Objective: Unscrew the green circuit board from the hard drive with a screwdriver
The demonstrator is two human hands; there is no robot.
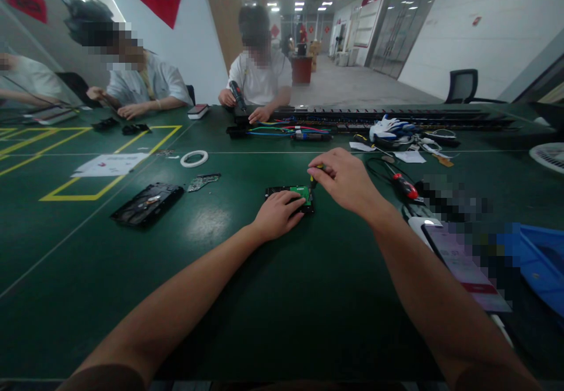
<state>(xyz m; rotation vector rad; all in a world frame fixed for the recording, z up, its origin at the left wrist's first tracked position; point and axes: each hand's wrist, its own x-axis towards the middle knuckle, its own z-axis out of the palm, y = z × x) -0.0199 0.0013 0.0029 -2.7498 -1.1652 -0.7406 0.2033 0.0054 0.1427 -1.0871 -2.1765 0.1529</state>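
Centrally, left hand laid flat on hard drive, right hand gripping screwdriver.

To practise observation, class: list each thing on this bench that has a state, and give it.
hard drive: flat, green circuit board up.
left hand: pressed flat on the hard drive.
right hand: pinching a screwdriver, upright at the drive's corner.
black casing: lying flat, apart.
tape roll: lying flat.
red screwdriver: lying untouched.
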